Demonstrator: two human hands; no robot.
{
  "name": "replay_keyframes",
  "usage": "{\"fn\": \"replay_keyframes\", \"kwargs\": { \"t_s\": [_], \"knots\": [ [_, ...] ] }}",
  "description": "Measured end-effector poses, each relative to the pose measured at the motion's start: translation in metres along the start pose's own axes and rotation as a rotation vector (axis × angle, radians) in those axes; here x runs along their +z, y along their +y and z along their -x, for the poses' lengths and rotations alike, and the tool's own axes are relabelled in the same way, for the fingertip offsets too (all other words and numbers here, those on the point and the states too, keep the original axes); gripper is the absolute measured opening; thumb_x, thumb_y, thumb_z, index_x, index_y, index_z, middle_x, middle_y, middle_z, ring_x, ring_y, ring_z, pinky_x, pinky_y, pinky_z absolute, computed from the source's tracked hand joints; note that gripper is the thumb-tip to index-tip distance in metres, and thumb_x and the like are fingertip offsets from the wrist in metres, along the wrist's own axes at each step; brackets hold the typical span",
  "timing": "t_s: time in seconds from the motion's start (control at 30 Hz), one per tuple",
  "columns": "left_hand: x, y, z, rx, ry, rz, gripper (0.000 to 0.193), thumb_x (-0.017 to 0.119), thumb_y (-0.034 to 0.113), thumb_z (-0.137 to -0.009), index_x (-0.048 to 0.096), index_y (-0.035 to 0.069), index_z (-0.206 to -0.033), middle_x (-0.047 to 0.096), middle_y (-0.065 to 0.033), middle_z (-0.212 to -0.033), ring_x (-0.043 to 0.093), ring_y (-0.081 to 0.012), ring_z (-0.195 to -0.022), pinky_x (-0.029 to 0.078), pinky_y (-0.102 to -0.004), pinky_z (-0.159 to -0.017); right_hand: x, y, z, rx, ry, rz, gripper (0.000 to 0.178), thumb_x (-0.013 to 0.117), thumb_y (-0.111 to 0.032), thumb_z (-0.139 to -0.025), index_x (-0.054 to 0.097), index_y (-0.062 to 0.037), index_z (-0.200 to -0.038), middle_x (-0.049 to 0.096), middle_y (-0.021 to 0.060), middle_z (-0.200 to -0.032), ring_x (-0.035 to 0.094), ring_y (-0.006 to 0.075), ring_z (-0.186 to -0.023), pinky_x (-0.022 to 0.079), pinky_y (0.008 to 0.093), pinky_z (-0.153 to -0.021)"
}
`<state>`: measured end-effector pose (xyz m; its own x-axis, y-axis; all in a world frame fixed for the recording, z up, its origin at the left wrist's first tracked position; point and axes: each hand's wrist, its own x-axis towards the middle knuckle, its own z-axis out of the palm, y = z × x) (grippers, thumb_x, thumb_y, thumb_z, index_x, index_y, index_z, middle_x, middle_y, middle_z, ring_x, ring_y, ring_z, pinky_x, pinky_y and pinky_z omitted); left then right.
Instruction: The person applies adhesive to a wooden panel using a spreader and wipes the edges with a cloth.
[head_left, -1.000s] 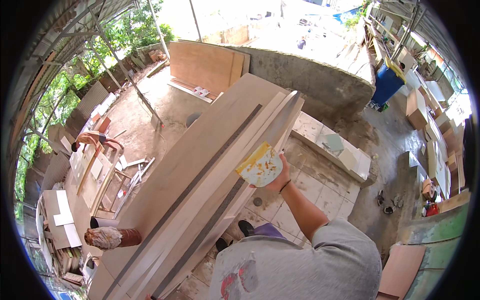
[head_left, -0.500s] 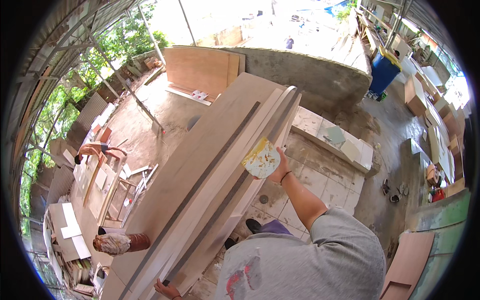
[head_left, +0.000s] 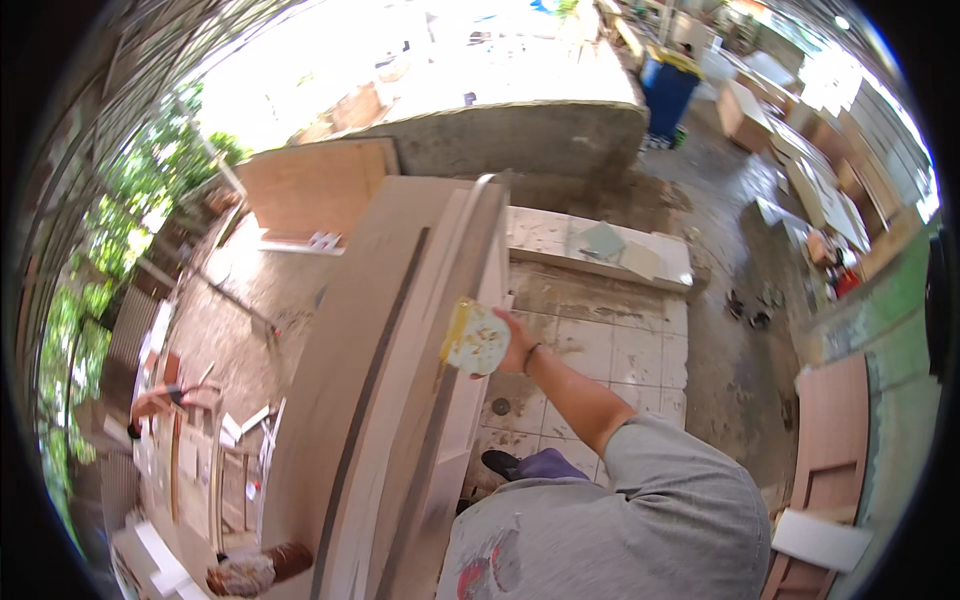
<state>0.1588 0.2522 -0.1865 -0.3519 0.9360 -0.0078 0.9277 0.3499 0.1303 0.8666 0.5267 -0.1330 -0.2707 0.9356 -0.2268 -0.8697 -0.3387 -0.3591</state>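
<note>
Looking down past a dirt-streaked tiled floor (head_left: 635,350) to a long brown panel (head_left: 380,260), stretched up the middle of the view on the left of the body. Showing a dark strip (head_left: 385,350) along much of its length, with pale strips (head_left: 420,330) between that and the edge nearer the body. Down at lower left, beside the panel's outer edge, showing also a brown container (head_left: 288,561) with a crumpled whitish covering (head_left: 240,576). Over the body-side edge, holding out a smeared plate (head_left: 474,340), pale and yellow-bordered, gripped at its right side by the right hand (head_left: 517,342); cannot tell whether touching the wood beneath. No sight of the left hand, so no telling whether spread or gripping. Around the right wrist, wearing a thin dark band (head_left: 530,358). Probably amid a filling or coating step, with the plate serving as palette; cannot make out any spreading tool. Would call next for keeping the plate steady, smeared face exposed, close to the strips, without dragging its edge across the wood.
</note>
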Motion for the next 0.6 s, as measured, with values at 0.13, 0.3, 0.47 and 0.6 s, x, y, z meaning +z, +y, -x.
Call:
{"fn": "replay_keyframes", "kwargs": {
  "t_s": [0.13, 0.3, 0.47, 0.6],
  "knots": [
    [0.011, 0.059, -0.037, 0.117, -0.013, 0.026, 0.047, 0.061, 0.012, -0.082, 0.052, 0.000, -0.127, 0.054, -0.0290, -0.119, 0.051, -0.0446, -0.112, 0.041, -0.0552, -0.098, 0.000, 0.000, -0.006, 0.003, -0.006, 0.008, 0.076, 0.051, -0.067, -0.083, 0.047, -0.0151, -0.139, 0.053, 0.0144, -0.136, 0.054, 0.0409, -0.120, 0.043, 0.0702, -0.087],
    [0.012, 0.103, -0.055, 0.202, 0.019, 0.081, 0.054, 0.062, 0.013, -0.083, 0.045, 0.001, -0.132, 0.048, -0.0284, -0.127, 0.047, -0.0442, -0.117, 0.040, -0.0559, -0.100, 0.018, 0.012, -0.007, 0.021, -0.043, 0.055, 0.075, 0.052, -0.068, -0.083, 0.051, -0.0139, -0.134, 0.057, 0.0135, -0.131, 0.062, 0.0350, -0.109, 0.054, 0.0610, -0.073],
    [0.001, 0.106, -0.049, 0.141, 0.105, 0.146, 0.062, 0.063, 0.013, -0.083, 0.037, 0.002, -0.138, 0.042, -0.0279, -0.135, 0.044, -0.0437, -0.123, 0.039, -0.0565, -0.102, 0.029, 0.024, -0.003, -0.012, -0.010, 0.058, 0.075, 0.049, -0.069, -0.084, 0.051, -0.0140, -0.135, 0.056, 0.0136, -0.132, 0.061, 0.0352, -0.109, 0.053, 0.0618, -0.075],
    [-0.017, 0.073, -0.032, -0.025, 0.257, 0.210, 0.066, 0.064, 0.014, -0.084, 0.033, 0.003, -0.142, 0.039, -0.0275, -0.139, 0.042, -0.0434, -0.126, 0.038, -0.0569, -0.104, 0.012, 0.033, -0.005, -0.057, -0.016, -0.100, 0.080, 0.045, -0.069, -0.085, 0.043, -0.0127, -0.141, 0.048, 0.0166, -0.142, 0.049, 0.0436, -0.123, 0.040, 0.0722, -0.089]
  ]
}}
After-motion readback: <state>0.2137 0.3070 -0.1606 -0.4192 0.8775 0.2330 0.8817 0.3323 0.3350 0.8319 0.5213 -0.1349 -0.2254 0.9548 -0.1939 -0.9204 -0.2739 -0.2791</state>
